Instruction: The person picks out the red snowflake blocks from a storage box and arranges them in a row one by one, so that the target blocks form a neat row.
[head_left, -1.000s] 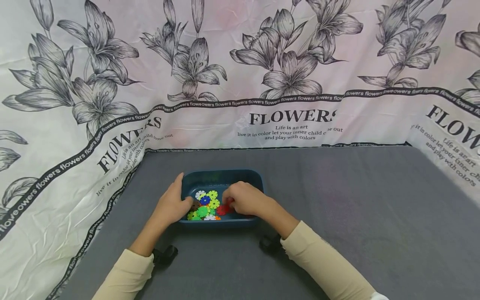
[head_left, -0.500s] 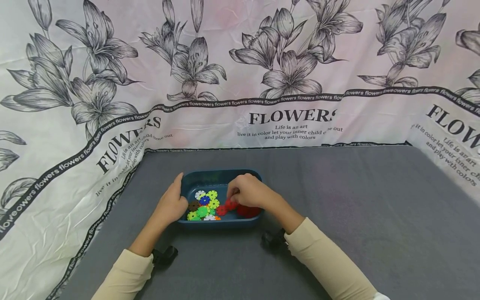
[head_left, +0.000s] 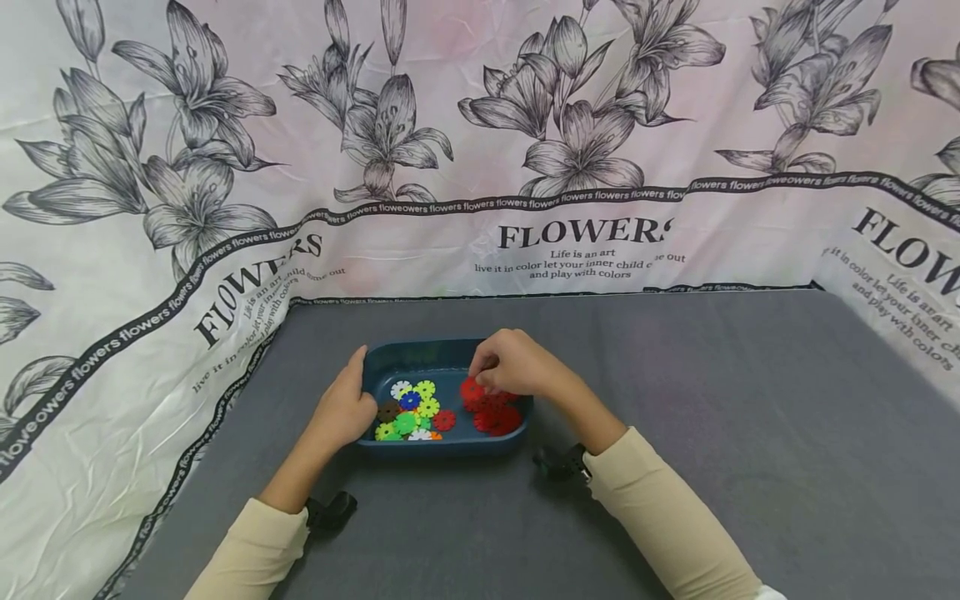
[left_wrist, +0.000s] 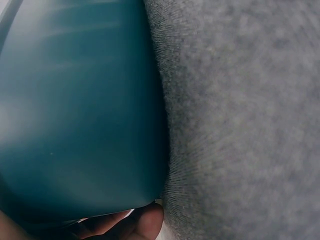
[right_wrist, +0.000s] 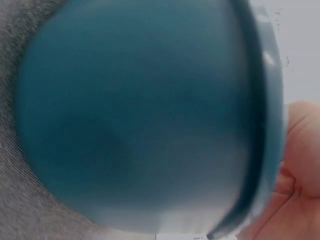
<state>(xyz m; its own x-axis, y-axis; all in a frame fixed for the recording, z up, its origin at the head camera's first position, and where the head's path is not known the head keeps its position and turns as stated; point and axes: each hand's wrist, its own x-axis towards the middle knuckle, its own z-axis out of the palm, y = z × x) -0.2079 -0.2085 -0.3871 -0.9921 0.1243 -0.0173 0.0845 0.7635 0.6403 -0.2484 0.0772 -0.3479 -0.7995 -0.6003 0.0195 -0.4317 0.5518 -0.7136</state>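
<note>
A dark teal plastic basin (head_left: 442, 448) holds small notched plastic discs. My left hand (head_left: 345, 408) grips the basin's left end, thumb at the rim; in the left wrist view its fingertips (left_wrist: 149, 222) curl against the outer wall. My right hand (head_left: 519, 363) is over the basin's right side, pinching a red disc (head_left: 472, 390) between thumb and fingers. Beneath it lies a pile of red discs (head_left: 498, 421). In the right wrist view, the basin wall (right_wrist: 140, 110) hides the right fingertips; only the palm side shows.
Mixed yellow, green, white, blue and brown discs (head_left: 408, 422) lie in the basin's left half. A single red disc (head_left: 444, 420) sits beside them. Grey cloth (head_left: 712, 433) covers the table, and a flower-printed curtain (head_left: 420, 250) hangs along the back and sides.
My right hand has moved right and back from the basin's middle, bringing a red disc over the red pile, now more exposed. The left hand keeps its grip, its thumb drawn back to the rim.
</note>
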